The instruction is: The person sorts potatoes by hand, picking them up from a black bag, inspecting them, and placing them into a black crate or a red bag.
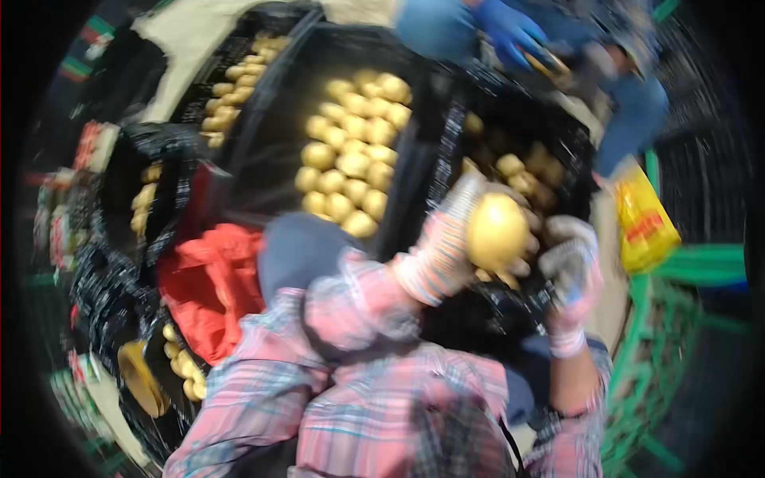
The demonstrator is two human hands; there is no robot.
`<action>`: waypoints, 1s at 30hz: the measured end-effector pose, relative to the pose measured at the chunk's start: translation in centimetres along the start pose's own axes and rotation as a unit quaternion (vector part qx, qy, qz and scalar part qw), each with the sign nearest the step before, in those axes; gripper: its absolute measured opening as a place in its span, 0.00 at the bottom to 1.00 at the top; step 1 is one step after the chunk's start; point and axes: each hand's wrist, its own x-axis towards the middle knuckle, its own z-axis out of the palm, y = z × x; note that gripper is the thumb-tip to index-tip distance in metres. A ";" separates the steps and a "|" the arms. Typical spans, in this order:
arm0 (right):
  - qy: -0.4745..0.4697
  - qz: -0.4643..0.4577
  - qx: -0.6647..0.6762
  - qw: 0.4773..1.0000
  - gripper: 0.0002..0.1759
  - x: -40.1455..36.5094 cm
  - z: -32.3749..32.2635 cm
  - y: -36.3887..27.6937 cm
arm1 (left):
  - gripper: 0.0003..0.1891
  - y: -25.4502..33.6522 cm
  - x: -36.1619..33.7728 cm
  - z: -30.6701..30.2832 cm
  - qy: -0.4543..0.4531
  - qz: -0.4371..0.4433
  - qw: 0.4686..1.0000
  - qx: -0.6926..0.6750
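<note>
Pink plaid shirt [398, 398] fabric is filling the bottom of the view. The left hand [458, 215], wearing a striped-cuffed glove, is holding a round yellow piece of produce [498, 231], its fingers grasping it from behind. That piece is showing over the near part of a black-lined box [450, 143], where more yellow pieces [518, 175] are lying. The right hand [572, 259], in a greyish glove, is hovering just beside it; blur is hiding whether its fingers are clenched or released. Leftward, a dark bin [267, 143] is holding a cluster of yellow produce [351, 151], and red cloth [211, 287] is lying near the knee [299, 247]. Beyond the box, another person's blue-gloved hand [510, 32] is showing; rightward, a yellow packet [641, 215] is lying near green mesh [649, 358].
</note>
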 end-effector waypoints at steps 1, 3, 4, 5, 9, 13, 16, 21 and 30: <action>0.006 0.022 0.002 1.000 0.14 0.2 0.0 -0.4 | 0.30 0.2 0.0 0.3 -0.012 -0.027 0.999 -0.035; 0.005 0.011 -0.048 0.999 0.08 0.6 -0.1 -0.2 | 0.32 -0.1 -0.3 0.5 -0.010 -0.061 0.997 -0.056; 0.020 0.030 0.003 0.999 0.10 0.4 0.4 -0.1 | 0.33 -0.2 -0.3 0.4 -0.037 -0.061 0.996 -0.051; 0.038 0.044 0.059 0.997 0.11 0.3 0.5 0.1 | 0.33 -0.5 -0.1 0.5 -0.064 -0.057 0.995 -0.042; -0.021 0.046 0.127 0.991 0.22 0.2 0.6 0.2 | 0.33 -0.5 -0.3 0.5 -0.041 -0.042 0.997 -0.043; -0.074 -0.014 0.047 0.996 0.32 1.4 0.0 -1.0 | 0.30 -0.8 -0.2 0.3 -0.018 -0.038 0.999 0.029; -0.108 -0.050 -0.024 0.993 0.38 0.8 0.5 -1.1 | 0.23 -1.4 -0.3 0.4 0.025 0.069 0.988 0.136; -0.063 0.048 0.142 0.987 0.33 0.2 1.3 -0.8 | 0.21 -1.8 -0.5 0.7 -0.032 0.194 0.933 0.300; -0.021 0.294 0.357 0.887 0.18 1.1 0.8 -2.6 | 0.21 -2.0 -0.7 1.2 -0.020 0.201 0.924 0.324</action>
